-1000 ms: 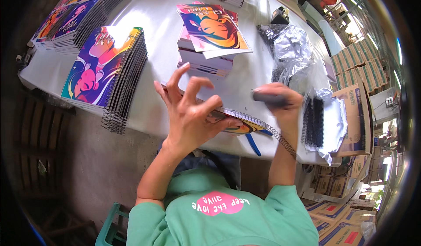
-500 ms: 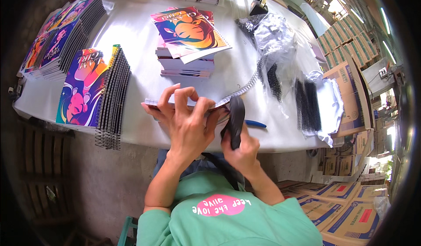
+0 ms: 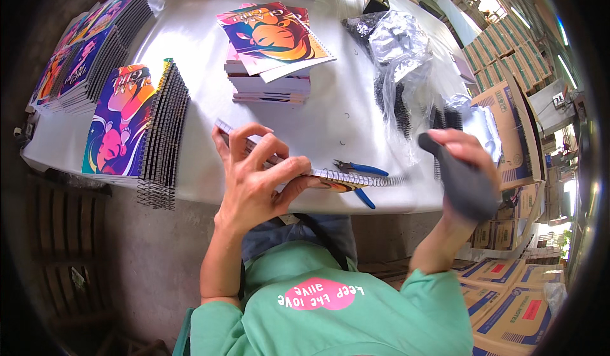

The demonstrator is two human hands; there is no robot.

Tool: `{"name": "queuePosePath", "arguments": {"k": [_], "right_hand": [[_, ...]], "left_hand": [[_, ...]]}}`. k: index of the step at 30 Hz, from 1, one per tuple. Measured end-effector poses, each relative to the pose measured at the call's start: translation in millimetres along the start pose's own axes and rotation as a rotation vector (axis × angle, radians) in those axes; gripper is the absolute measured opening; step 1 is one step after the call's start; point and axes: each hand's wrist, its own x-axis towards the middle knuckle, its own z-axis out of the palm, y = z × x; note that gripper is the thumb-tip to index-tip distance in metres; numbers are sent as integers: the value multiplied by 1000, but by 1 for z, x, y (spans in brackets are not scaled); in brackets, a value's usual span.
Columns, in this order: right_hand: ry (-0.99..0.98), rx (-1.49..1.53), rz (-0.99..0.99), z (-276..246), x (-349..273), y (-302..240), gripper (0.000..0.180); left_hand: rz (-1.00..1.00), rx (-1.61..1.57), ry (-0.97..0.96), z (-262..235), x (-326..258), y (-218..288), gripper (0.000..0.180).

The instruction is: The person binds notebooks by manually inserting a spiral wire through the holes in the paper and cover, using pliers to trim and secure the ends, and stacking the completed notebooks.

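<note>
Left hand [image 3: 257,181]: fingers [image 3: 244,141] curled over thin spiral-bound notebook with black wire coil [image 3: 318,177], gripped at near edge of white bench [image 3: 190,45]. Right hand [image 3: 467,172]: fingers wrapped tight round dark grey stubby handle [image 3: 460,181], raised right of coil's end. Blue-handled pliers [image 3: 362,178] just beyond notebook, between both hands. Stack of colourful-covered notebooks [image 3: 270,57] farther off.

Head-worn fisheye, close, looking down
</note>
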Motion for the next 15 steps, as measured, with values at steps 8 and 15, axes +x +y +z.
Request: {"name": "queuePosePath", "arguments": {"k": [8,15], "right_hand": [[-708,575,415,25,-7,97,12],[-542,422,462,35,-16,100,12]], "left_hand": [[-53,-52,123,5,1,-6,40],[-74,-93,106,4,7,-5,42]]}}
